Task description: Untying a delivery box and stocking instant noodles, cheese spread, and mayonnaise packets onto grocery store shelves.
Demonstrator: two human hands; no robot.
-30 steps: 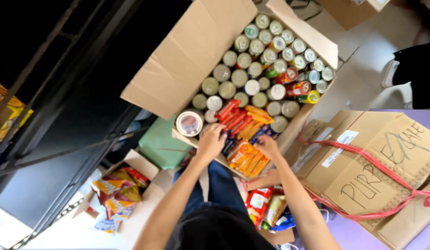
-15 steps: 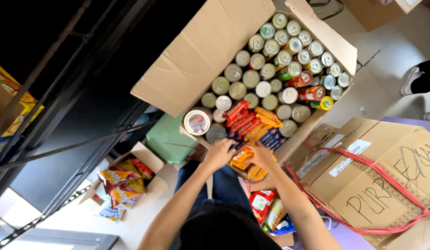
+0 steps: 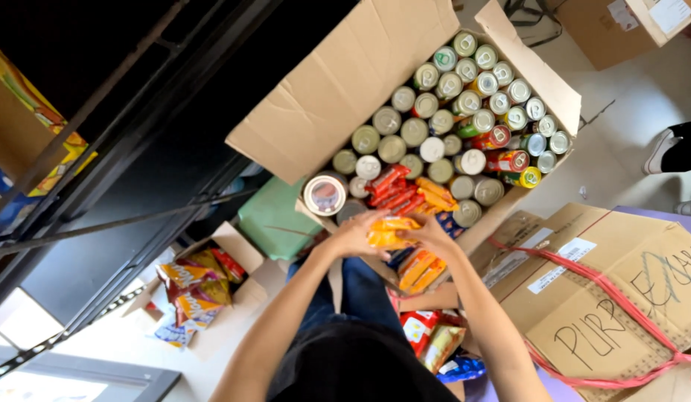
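Left hand (image 3: 354,237) and right hand (image 3: 432,234) both closed on a crinkly orange-yellow snack packet (image 3: 390,231), lifted just above the near edge of the big open cardboard box (image 3: 338,104), silver-topped tin cans (image 3: 465,112) packed beyond, red and orange packets (image 3: 405,192) stacked beside.

The sealed cardboard box (image 3: 621,298) runs off the edge at 4 o'clock; the yellow packet (image 3: 390,232) is half hidden by fingers.

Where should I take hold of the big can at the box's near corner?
Grip the big can around its round side wall, coming from above: it stands upright, lid up, with smaller cans tight behind it. Its near side, by the box edge, looks freest.
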